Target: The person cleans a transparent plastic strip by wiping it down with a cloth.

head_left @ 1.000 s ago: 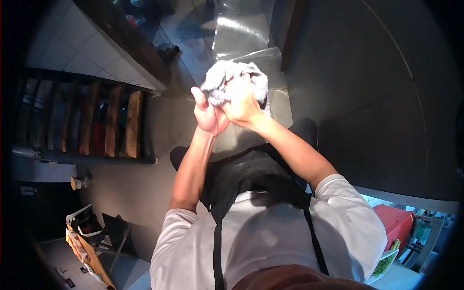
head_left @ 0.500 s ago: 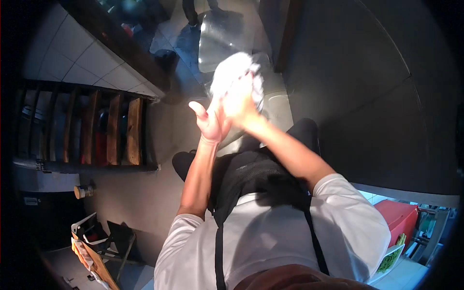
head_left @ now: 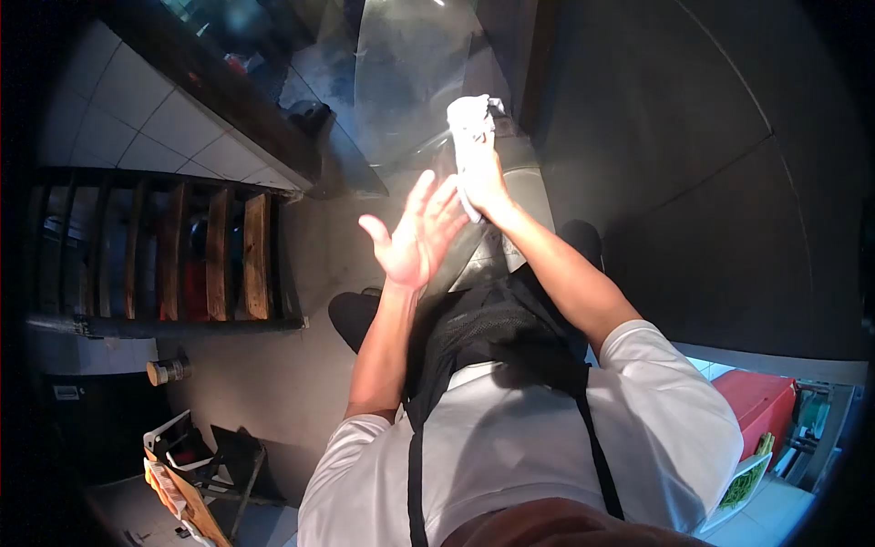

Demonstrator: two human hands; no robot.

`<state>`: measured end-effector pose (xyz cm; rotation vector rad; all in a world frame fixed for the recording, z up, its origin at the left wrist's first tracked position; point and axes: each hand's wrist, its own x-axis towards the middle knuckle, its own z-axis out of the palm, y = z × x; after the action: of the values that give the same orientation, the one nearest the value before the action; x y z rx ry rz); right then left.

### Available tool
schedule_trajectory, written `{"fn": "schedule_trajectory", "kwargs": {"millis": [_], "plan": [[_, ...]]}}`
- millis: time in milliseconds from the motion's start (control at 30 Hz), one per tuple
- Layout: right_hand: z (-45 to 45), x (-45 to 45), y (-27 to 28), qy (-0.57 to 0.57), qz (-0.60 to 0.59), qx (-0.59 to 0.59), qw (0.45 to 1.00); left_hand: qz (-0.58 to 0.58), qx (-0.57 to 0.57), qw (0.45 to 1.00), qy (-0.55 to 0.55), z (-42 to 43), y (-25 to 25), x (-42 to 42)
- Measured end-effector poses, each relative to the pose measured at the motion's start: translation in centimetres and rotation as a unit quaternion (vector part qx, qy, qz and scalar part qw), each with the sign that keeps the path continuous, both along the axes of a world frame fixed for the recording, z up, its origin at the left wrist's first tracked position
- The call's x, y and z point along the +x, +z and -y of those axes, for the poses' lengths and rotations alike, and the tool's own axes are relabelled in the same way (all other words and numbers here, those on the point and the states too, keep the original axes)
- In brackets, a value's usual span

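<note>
My right hand point(head_left: 485, 185) is closed around a bunched white cloth point(head_left: 468, 117), which sticks out above the fingers. Glare washes out part of the cloth and hand. Beside it, my left hand point(head_left: 415, 239) is held palm up with fingers spread and nothing in it; its fingertips come close to the cloth. Past both hands is a pale, see-through sheet-like surface point(head_left: 406, 68), possibly glass. Below my forearms is a black apron point(head_left: 492, 333) over a white shirt.
A slatted wooden rack point(head_left: 217, 251) is at left, with a dark beam point(head_left: 228, 100) above it. A dark panel point(head_left: 674, 201) fills the right side. A red box point(head_left: 755, 406) and a white tray of greens point(head_left: 743, 488) are at lower right. A folding stand point(head_left: 239, 456) is at lower left.
My left hand has come away from the cloth and spread its fingers. My right hand still holds the cloth, now more tightly bunched. The view has shifted slightly, and the see-through surface appears larger.
</note>
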<state>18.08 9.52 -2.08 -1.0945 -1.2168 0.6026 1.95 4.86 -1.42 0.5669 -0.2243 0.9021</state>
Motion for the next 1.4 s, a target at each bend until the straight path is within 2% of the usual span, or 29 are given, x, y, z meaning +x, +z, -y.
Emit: {"fn": "schedule_trajectory", "kwargs": {"millis": [33, 67, 100, 167, 233, 300, 333, 400, 433, 500, 567, 600, 633, 700, 733, 767, 833, 867, 933, 967, 1033, 1100, 1133, 1167, 1200, 1233, 1300, 1333, 1400], "plan": [[1.5, -1.5, -1.2, 0.022, 0.028, 0.0, 0.999, 0.074, -0.002, 0.996, -0.046, -1.5, -1.6, 0.0], [3.0, -3.1, -2.4, 0.044, 0.055, 0.002, 0.998, -0.04, -0.206, 0.975, 0.067, -1.8, 0.5, 0.7], [6.0, -5.0, -1.7, 0.073, 0.166, 0.041, 0.983, -0.081, -0.17, 0.981, 0.044, -2.9, -1.1, 0.2], [10.9, -7.2, 1.9, 0.163, 0.352, 0.113, 0.915, -0.155, -0.138, 0.971, 0.118, -1.2, 3.1, 2.3], [9.6, -5.6, 2.2, 0.146, 0.258, 0.091, 0.951, 0.059, -0.074, 0.995, -0.044, -2.3, 2.2, 2.5], [6.8, -2.9, 2.8, 0.091, 0.2, -0.07, 0.973, 0.074, -0.225, 0.971, -0.024, -0.5, 3.5, 2.5], [4.6, -1.0, 3.1, 0.06, 0.238, -0.117, 0.962, -0.099, -0.025, 0.995, 0.02, 0.8, 5.9, 3.5], [2.2, 0.5, 3.6, 0.003, 0.239, -0.113, 0.964, -0.17, -0.053, 0.981, 0.074, 2.2, 5.9, 4.3], [1.9, -0.8, 3.5, -0.017, 0.155, -0.078, 0.985, -0.221, -0.033, 0.969, 0.105, 1.9, 5.5, 4.5], [6.5, -4.8, 2.6, 0.027, 0.154, -0.096, 0.983, -0.183, -0.057, 0.972, 0.133, -0.3, 3.2, 3.5], [10.8, -6.9, 2.2, 0.09, 0.222, -0.019, 0.971, 0.036, -0.04, 0.998, -0.034, -2.1, 1.3, 2.1], [11.8, -7.2, 2.1, 0.13, 0.246, 0.027, 0.96, 0.026, -0.042, 0.998, -0.043, -1.6, 2.0, 2.3], [10.5, -6.2, 3.1, 0.097, 0.236, -0.026, 0.967, 0.016, -0.047, 0.997, -0.052, -0.7, 3.1, 2.3], [7.2, -3.5, 3.0, 0.087, 0.219, -0.206, 0.95, -0.255, -0.011, 0.96, 0.114, 0.7, 4.9, 1.6], [4.9, -1.7, 3.9, 0.007, 0.276, -0.142, 0.95, -0.149, -0.05, 0.986, 0.046, 1.4, 5.4, 2.7], [3.7, -0.6, 4.7, -0.074, 0.33, -0.075, 0.938, -0.156, -0.048, 0.984, 0.067, 2.1, 5.6, 3.5], [3.3, -0.8, 3.8, -0.088, 0.232, 0.04, 0.968, -0.163, -0.04, 0.98, 0.111, 3.1, 5.9, 4.6], [3.1, -1.0, 3.3, -0.095, 0.182, 0.098, 0.974, -0.109, -0.112, 0.984, 0.082, 3.2, 5.6, 4.6], [7.5, -4.8, 2.1, 0.003, 0.101, 0.073, 0.992, -0.13, -0.096, 0.981, 0.11, 0.5, 1.4, 2.6], [10.0, -6.5, 3.0, -0.022, 0.173, 0.081, 0.981, -0.142, -0.091, 0.978, 0.126, -0.3, 0.0, 1.9], [11.6, -6.3, 2.8, 0.002, 0.215, 0.031, 0.976, -0.122, -0.065, 0.983, 0.118, 0.3, 2.3, 3.1], [9.1, -3.1, 2.5, 0.01, 0.227, 0.051, 0.972, -0.261, -0.048, 0.95, 0.167, 2.2, 2.9, 2.1], [8.2, -0.7, 3.8, 0.007, 0.21, -0.039, 0.977, -0.133, -0.086, 0.982, 0.107, 4.3, 6.5, 3.7], [7.6, 0.5, 5.9, -0.028, 0.172, -0.02, 0.985, -0.101, -0.059, 0.992, 0.042, 5.1, 6.9, 3.2], [6.9, 1.7, 7.9, -0.062, 0.134, 0.001, 0.989, -0.05, -0.03, 0.998, -0.003, 5.0, 5.9, 2.7], [6.5, 1.9, 9.0, -0.124, 0.073, 0.131, 0.981, 0.002, -0.001, 0.999, -0.048, 4.5, 5.3, 2.4], [7.5, 0.1, 7.0, -0.063, 0.095, 0.118, 0.986, -0.127, -0.119, 0.982, 0.069, 2.0, 5.0, 2.6], [8.0, -0.9, 6.1, -0.033, 0.106, 0.111, 0.988, -0.038, -0.157, 0.987, 0.02, 0.7, 4.7, 2.4], [10.8, -4.1, 5.1, 0.009, 0.233, 0.147, 0.961, -0.046, -0.149, 0.986, 0.058, 0.5, 4.9, 3.6]]}}
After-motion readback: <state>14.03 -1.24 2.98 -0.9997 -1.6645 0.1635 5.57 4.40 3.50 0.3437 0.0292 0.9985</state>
